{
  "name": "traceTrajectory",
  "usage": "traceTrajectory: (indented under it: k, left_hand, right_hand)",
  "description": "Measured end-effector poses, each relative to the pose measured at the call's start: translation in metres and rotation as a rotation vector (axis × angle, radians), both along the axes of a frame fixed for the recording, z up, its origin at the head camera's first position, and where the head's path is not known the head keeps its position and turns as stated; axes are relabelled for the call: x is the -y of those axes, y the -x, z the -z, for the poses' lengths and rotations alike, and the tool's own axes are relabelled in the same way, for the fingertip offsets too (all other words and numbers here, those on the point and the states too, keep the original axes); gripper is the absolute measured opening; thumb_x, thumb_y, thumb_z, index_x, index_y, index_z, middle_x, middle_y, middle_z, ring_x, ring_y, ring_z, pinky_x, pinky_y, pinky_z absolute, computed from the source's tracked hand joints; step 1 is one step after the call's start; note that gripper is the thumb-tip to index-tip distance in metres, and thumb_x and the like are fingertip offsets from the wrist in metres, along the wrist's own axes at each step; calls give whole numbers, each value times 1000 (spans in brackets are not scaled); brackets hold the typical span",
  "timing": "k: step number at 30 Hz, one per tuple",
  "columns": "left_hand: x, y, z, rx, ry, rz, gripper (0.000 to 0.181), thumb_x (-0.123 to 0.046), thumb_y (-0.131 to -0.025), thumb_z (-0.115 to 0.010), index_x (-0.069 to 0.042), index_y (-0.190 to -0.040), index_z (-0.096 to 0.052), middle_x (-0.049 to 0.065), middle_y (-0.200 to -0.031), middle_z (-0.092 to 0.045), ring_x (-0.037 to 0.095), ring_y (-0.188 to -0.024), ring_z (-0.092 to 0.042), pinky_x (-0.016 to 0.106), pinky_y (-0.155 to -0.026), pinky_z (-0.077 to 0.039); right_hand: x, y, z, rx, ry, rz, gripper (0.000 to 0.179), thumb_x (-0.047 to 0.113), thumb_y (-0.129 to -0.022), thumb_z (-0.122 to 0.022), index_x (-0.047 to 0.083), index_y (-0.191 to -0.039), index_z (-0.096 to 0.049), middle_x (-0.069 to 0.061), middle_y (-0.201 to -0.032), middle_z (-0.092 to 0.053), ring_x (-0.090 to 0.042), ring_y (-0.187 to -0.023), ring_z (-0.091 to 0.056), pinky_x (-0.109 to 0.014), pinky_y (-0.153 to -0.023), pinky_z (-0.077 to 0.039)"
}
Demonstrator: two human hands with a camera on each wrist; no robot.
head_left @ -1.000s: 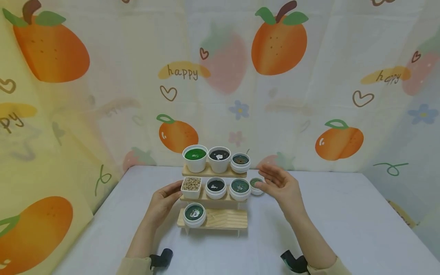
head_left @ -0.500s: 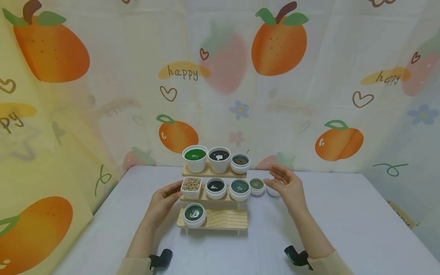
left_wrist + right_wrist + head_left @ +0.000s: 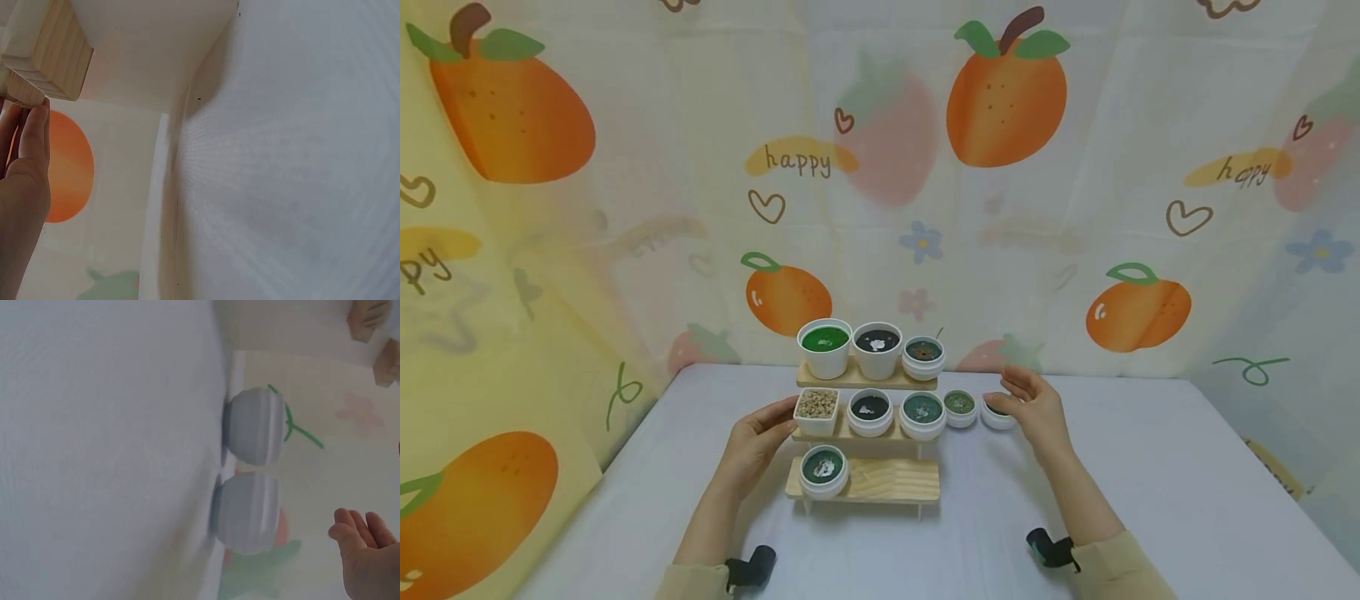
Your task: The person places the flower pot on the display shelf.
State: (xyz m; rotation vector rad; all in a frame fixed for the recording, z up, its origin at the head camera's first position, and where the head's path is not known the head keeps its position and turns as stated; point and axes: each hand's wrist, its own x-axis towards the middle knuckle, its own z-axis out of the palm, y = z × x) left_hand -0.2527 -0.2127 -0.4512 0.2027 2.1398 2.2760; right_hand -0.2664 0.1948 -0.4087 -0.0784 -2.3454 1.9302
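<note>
My left hand [image 3: 758,437] is at the left end of a three-tier wooden rack [image 3: 887,479], by a square white pot of tan pebbles [image 3: 817,408]. In the left wrist view, its nearly straight fingers [image 3: 34,134] touch a plank end [image 3: 25,90]. My right hand [image 3: 1033,412] hovers, loosely bent, right of the rack and holds nothing. It partly covers a small white pot [image 3: 997,419]; the right wrist view shows a gap between hand and pots. Beside that pot stands another, green-filled pot [image 3: 959,408]. Both stand on the table.
On the top tier are a green-filled pot [image 3: 824,350], a dark-filled pot [image 3: 877,350] and a smaller pot [image 3: 922,358]. The middle tier also bears a dark-filled pot [image 3: 871,414] and a teal-filled pot [image 3: 922,415]. One pot [image 3: 823,472] sits left on the bottom tier. Fruit-print cloth [image 3: 1000,250] hangs behind.
My right hand has moved right, away from the green-filled pot beside the rack, uncovering it and then part of the outer pot. My left hand has stayed at the rack.
</note>
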Motion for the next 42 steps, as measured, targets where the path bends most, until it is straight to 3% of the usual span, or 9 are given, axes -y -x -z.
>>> traceTrajectory:
  k: [3,6,19,30,42]
  left_hand:
    - [1,0,0,7,-9,1,55,-3,-94,-61,13,-142,-41,-22,-111,-68,-4,-108,-63,11,-96,-51]
    - [1,0,1,10,-16,2,55,-2,-94,-60,13,-143,-40,-22,-111,-68,-4,-108,-62,11,-96,-51]
    - [-1,1,1,41,-3,-12,55,-4,-93,-62,10,-143,-42,-22,-111,-68,-4,-110,-62,11,-96,-51]
    - [-1,0,0,28,-5,-13,55,-2,-93,-61,11,-142,-42,-21,-111,-68,-4,-109,-63,11,-96,-51]
    - [0,0,0,22,-10,-8,55,-2,-93,-61,12,-142,-41,-21,-111,-68,-4,-109,-63,11,-96,-51]
  right_hand:
    - [-5,4,6,-2,-7,-14,71,14,-86,-75,2,-147,-39,-18,-153,-44,-29,-143,-43,-37,-123,-33]
    - [-9,8,9,8,-5,-28,74,13,-86,-75,0,-148,-37,-19,-155,-41,-32,-146,-39,-43,-126,-26]
    - [-20,22,24,58,-87,-43,78,11,-85,-75,-4,-149,-33,-23,-157,-35,-39,-147,-33,-46,-126,-24]
    - [-25,29,32,139,-198,-72,84,12,-82,-77,-4,-150,-31,-25,-158,-32,-42,-149,-28,-51,-124,-26]
    - [-28,32,40,154,-257,-101,81,11,-82,-75,-8,-148,-32,-32,-153,-35,-47,-143,-34,-54,-122,-29]
